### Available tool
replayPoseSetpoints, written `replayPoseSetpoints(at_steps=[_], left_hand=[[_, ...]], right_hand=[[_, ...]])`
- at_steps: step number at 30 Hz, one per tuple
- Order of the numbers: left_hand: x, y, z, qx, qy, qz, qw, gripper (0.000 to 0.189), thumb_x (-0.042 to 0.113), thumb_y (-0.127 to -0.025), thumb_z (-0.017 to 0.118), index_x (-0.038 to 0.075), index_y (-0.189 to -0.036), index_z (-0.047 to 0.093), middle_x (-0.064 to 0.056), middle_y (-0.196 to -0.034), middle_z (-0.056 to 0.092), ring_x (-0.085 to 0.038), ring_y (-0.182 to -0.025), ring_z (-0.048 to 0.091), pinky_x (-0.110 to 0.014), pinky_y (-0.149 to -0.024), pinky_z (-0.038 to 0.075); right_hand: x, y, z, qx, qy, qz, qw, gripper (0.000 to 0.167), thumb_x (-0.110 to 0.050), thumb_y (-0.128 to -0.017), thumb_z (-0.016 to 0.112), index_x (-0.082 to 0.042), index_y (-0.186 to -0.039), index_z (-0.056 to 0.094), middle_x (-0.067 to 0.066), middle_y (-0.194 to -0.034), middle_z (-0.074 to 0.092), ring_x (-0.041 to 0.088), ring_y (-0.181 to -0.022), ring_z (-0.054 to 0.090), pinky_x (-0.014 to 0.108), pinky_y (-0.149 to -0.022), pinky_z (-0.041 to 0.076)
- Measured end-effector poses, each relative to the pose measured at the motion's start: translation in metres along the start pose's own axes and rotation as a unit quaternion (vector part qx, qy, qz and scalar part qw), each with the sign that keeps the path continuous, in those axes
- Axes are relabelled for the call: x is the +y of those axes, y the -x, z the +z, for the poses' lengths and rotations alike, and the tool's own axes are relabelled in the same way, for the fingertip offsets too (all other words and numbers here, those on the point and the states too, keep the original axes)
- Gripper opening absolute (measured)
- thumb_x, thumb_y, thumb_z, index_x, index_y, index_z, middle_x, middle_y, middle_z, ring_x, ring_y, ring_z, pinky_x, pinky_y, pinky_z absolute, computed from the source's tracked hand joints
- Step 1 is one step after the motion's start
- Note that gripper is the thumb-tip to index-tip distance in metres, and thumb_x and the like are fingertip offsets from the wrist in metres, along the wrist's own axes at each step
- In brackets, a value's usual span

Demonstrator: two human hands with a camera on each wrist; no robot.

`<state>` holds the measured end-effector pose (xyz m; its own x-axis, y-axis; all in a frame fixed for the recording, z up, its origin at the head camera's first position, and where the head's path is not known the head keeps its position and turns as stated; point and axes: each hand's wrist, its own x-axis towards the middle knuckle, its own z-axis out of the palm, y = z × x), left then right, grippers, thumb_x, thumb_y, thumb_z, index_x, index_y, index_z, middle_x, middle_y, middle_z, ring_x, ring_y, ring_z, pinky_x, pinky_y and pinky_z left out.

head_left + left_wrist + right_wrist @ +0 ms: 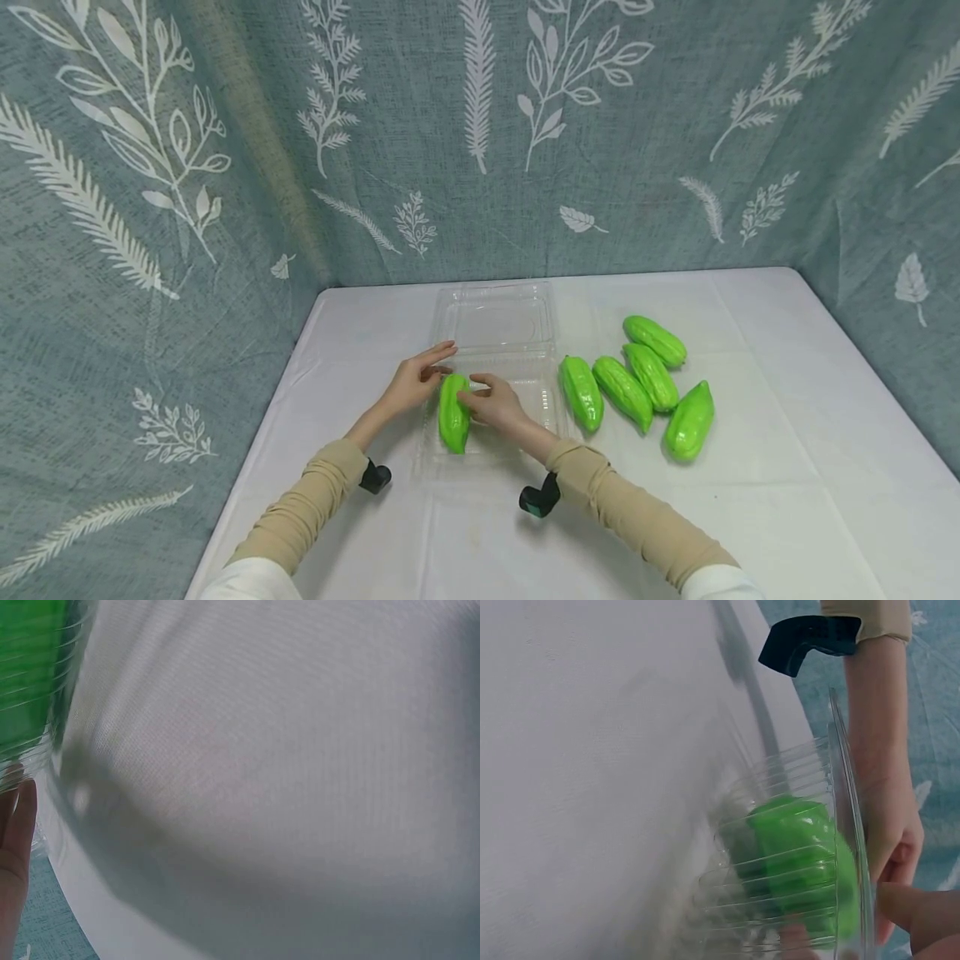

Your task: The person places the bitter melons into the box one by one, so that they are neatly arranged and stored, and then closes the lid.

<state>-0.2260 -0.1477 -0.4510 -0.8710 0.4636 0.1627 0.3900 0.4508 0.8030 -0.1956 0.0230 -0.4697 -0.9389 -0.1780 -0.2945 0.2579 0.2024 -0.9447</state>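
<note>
Six green gourds (453,414), one clear container (536,392)

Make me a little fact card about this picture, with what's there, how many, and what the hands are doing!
Middle: clear rectangular plastic box, its clear lid open at the far side
Inside, left part: one long, ridged, bright green vegetable
Right of box: five matching green vegetables on a white tablecloth
Left hand: fingers at the box's left side
Right hand: fingers at the vegetable inside; can't tell if gripping
Background: blue-green curtain with white leaf prints
</note>
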Motion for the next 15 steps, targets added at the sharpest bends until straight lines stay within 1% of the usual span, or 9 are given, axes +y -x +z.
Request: replayPoseSetpoints(at_steps=[2, 4, 8, 12, 15], left_hand=[[0.0, 0.0, 0.0, 0.0, 0.004, 0.0, 1.0, 0.047, -0.02, -0.086, 0.043, -0.014, -0.133, 0.045, -0.031, -0.145, 0.035, -0.047, -0.107, 0.06, -0.051, -0.089, 0.055], [0.0, 0.0, 0.0, 0.001, 0.006, -0.001, 1.0, 0.047, -0.02, -0.086, 0.043, -0.014, -0.133, 0.045, -0.031, -0.145, 0.035, -0.047, -0.107, 0.06, -0.053, -0.091, 0.053], [0.0, 0.0, 0.0, 0.002, 0.004, -0.002, 1.0, 0.047, -0.02, -0.086, 0.043, -0.013, -0.133, 0.045, -0.031, -0.145, 0.035, -0.047, -0.107, 0.06, -0.053, -0.091, 0.053], [-0.024, -0.004, 0.005, 0.005, 0.002, 0.001, 1.0, 0.048, -0.018, -0.087, 0.043, -0.01, -0.135, 0.045, -0.027, -0.147, 0.036, -0.043, -0.108, 0.061, -0.048, -0.092, 0.055], [-0.031, -0.006, 0.007, 0.009, 0.009, 0.007, 0.9999, 0.048, -0.018, -0.087, 0.042, -0.01, -0.135, 0.045, -0.026, -0.148, 0.035, -0.043, -0.108, 0.061, -0.049, -0.093, 0.054]], right_hand=[[-0.001, 0.0, 0.001, -0.003, 0.01, 0.003, 0.9999, 0.054, -0.014, -0.088, 0.064, 0.004, -0.136, 0.046, 0.028, -0.119, 0.06, 0.034, -0.1, 0.066, 0.033, -0.08, 0.062], [-0.002, 0.0, 0.001, -0.005, 0.014, 0.007, 0.9999, 0.055, -0.012, -0.087, 0.065, 0.004, -0.136, 0.046, 0.028, -0.12, 0.059, 0.034, -0.1, 0.066, 0.032, -0.079, 0.062], [-0.002, 0.0, 0.003, -0.011, 0.013, 0.008, 0.9998, 0.055, -0.009, -0.087, 0.065, 0.004, -0.136, 0.045, 0.029, -0.121, 0.057, 0.035, -0.102, 0.065, 0.031, -0.08, 0.062], [-0.002, -0.001, 0.005, -0.011, 0.013, 0.011, 0.9998, 0.055, -0.008, -0.086, 0.066, 0.004, -0.136, 0.046, 0.027, -0.118, 0.059, 0.033, -0.1, 0.066, 0.031, -0.079, 0.062], [-0.004, -0.002, 0.007, -0.007, 0.024, 0.01, 0.9996, 0.054, -0.008, -0.085, 0.067, 0.004, -0.134, 0.047, 0.025, -0.115, 0.06, 0.031, -0.096, 0.066, 0.03, -0.076, 0.062]])
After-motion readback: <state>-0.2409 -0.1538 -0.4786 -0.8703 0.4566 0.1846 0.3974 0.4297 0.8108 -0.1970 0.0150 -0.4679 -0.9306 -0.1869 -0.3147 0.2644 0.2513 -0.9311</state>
